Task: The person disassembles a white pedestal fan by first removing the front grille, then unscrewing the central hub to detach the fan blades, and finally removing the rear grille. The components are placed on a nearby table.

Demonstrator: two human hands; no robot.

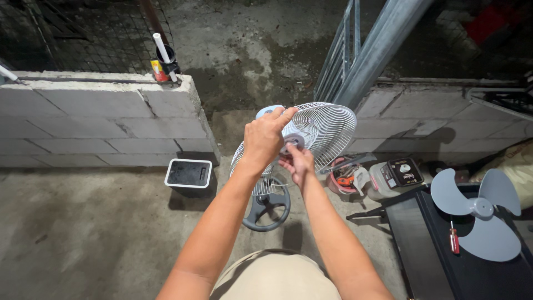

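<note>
Leftmost, a small dark bin (189,174) with a white rim sits on the concrete floor (83,233) below the block wall (100,111). Next, the left hand (266,139) grips the hub of the wire fan guard (327,130), fingers curled over its centre, while the right hand (297,163) pinches the hub nut from below. The fan stands on its round grey base (267,209). Further right, the detached grey blade (474,214) and a red-handled screwdriver (453,239) lie on a black table (422,244). Should the pinch slacken, the guard might tip the stand over.
</note>
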